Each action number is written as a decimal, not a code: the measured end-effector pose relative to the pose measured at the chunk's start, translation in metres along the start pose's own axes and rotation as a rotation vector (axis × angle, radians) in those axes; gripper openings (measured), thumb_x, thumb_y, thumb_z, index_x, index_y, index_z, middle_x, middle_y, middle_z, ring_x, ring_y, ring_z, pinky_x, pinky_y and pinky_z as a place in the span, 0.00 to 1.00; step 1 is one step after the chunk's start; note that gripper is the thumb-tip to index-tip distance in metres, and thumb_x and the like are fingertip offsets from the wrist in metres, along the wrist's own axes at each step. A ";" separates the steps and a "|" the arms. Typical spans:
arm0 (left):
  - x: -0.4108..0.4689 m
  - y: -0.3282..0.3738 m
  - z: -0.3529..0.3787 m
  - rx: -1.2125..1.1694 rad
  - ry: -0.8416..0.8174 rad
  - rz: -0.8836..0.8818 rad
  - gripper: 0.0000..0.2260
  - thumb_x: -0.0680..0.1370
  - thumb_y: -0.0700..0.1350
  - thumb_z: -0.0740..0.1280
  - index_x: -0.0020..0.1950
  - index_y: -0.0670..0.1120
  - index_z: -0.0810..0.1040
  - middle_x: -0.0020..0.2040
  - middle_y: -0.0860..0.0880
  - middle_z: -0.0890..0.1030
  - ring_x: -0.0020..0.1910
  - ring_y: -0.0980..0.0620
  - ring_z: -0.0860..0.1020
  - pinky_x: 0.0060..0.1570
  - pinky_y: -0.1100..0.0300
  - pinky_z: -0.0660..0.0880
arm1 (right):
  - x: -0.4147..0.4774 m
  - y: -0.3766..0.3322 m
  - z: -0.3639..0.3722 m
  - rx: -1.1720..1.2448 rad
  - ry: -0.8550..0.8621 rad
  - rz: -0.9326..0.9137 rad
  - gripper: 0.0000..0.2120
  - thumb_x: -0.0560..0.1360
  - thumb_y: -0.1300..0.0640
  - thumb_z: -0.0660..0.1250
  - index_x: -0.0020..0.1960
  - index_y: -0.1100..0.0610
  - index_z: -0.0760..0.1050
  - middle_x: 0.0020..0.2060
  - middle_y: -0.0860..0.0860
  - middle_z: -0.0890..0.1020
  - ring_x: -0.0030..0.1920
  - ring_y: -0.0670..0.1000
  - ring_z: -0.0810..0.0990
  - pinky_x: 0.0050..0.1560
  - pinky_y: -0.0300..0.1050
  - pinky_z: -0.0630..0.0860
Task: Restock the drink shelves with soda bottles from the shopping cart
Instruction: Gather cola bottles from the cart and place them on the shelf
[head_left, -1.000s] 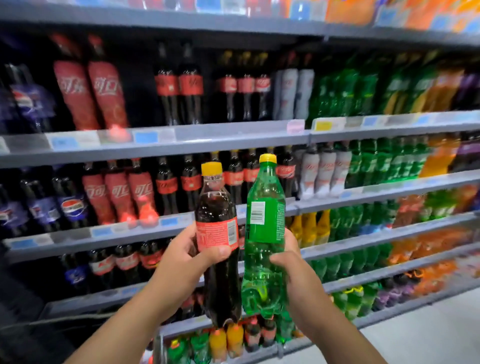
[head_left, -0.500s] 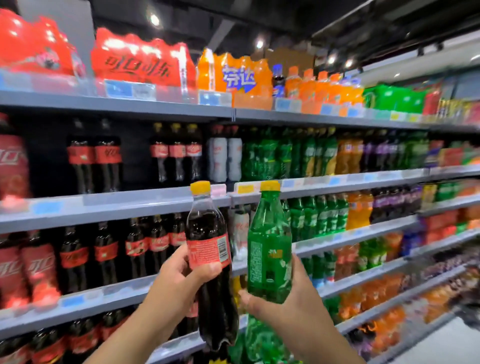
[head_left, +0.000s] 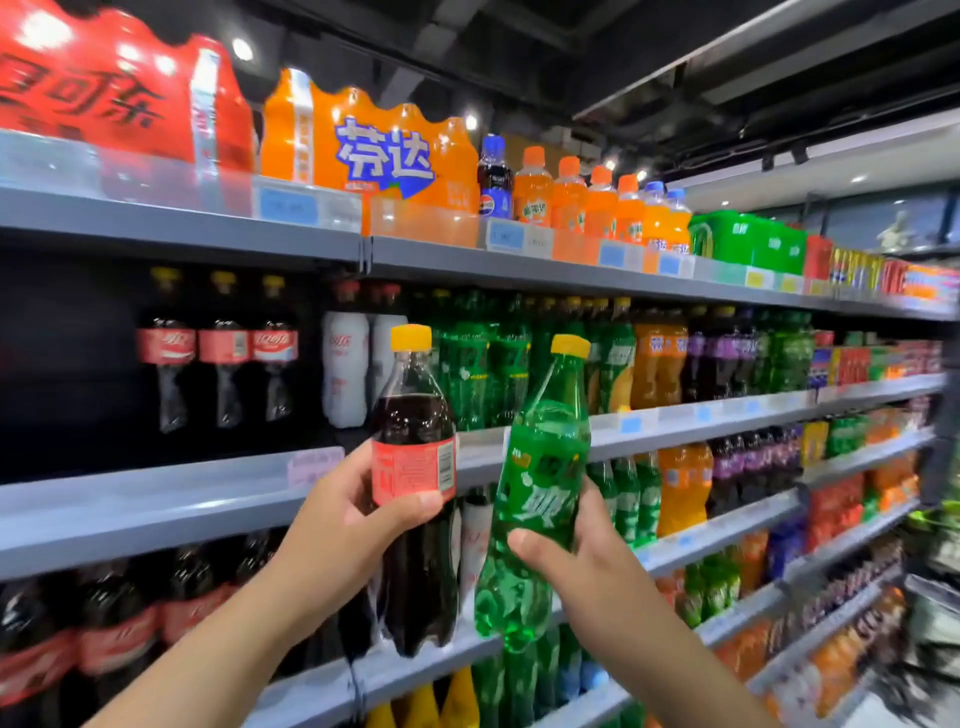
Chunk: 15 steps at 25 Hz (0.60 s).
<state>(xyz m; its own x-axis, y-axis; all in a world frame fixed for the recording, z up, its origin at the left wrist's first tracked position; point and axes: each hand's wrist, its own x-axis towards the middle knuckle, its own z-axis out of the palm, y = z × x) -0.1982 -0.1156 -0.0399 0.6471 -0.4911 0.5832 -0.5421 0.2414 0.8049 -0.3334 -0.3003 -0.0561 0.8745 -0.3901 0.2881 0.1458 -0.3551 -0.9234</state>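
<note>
Gripping cola bottle (head_left: 415, 467) in left hand (head_left: 337, 530), green bottle (head_left: 540, 467) in right hand (head_left: 582, 571), fingers (head_left: 413, 506) curled round each. Place upright: cola into far-left cola row (head_left: 223, 353), green into green row (head_left: 467, 364).

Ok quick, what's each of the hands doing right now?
Left hand: holding the dark cola bottle.
Right hand: holding the green soda bottle.

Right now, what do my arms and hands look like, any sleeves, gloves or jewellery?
The left hand and right hand are bare: no gloves or rings show. Both forearms are bare too, with no sleeve, watch or bracelet in view.
</note>
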 end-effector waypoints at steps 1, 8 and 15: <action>0.019 -0.010 0.000 0.004 0.005 0.016 0.20 0.63 0.58 0.75 0.54 0.57 0.83 0.52 0.54 0.86 0.51 0.58 0.84 0.48 0.72 0.75 | 0.018 0.000 -0.006 -0.029 0.003 -0.042 0.34 0.76 0.42 0.72 0.72 0.28 0.54 0.64 0.22 0.65 0.61 0.25 0.70 0.50 0.23 0.70; 0.093 -0.066 -0.014 0.056 0.048 0.029 0.19 0.61 0.57 0.76 0.52 0.61 0.83 0.50 0.54 0.87 0.49 0.58 0.84 0.45 0.72 0.76 | 0.104 0.037 -0.038 -0.111 0.181 -0.128 0.41 0.58 0.41 0.84 0.61 0.18 0.65 0.57 0.21 0.75 0.59 0.26 0.73 0.59 0.37 0.75; 0.112 -0.066 0.000 0.132 0.032 0.056 0.21 0.58 0.60 0.77 0.50 0.62 0.83 0.47 0.54 0.87 0.44 0.57 0.85 0.41 0.72 0.77 | 0.186 0.025 -0.068 -0.152 0.358 -0.227 0.41 0.53 0.33 0.80 0.58 0.22 0.59 0.55 0.34 0.71 0.54 0.26 0.71 0.49 0.30 0.68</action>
<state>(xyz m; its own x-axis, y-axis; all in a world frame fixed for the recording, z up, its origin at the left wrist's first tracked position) -0.0902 -0.1861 -0.0275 0.6292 -0.4527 0.6318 -0.6423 0.1550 0.7506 -0.1980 -0.4396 -0.0085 0.6092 -0.5475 0.5737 0.2229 -0.5760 -0.7865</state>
